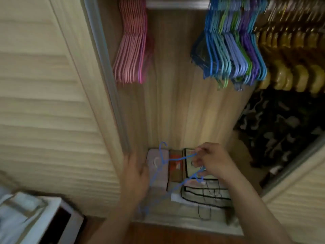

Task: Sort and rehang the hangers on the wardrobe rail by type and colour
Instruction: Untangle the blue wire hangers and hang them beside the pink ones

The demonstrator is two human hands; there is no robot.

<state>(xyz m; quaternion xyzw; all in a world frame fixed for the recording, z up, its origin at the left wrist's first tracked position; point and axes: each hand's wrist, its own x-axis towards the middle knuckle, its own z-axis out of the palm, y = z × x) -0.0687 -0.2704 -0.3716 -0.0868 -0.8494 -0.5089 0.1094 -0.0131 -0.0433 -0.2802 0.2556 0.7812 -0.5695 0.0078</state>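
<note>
Two hands are low in the open wardrobe, and between them is one blue wire hanger (164, 162). Your right hand (210, 161) has its grip closed on one end of the hanger, fingers curled and pinching the thin wire near the shoulder. Your left hand (136, 175) is blurred, with the fingers loosely spread beside the hanger's lower arm; you cannot tell from this view whether it touches the wire, and it does not appear to hold anything. The hanger's hook points up, toward the wardrobe's back panel.

Above, on the rail (177, 4), the pink hangers (131, 50) hang in a tight bunch at the left. Well apart from them, to the right, hangs a bunch of blue, green and purple hangers (233, 50), and just beside those a row of wooden hangers (290, 55) runs to the right edge. Below your hands, on the wardrobe floor, lie a pale pouch (154, 166), a brown box (175, 166) and a black-trimmed fabric organiser (207, 192). A louvred door (44, 103) stands at the left.
</note>
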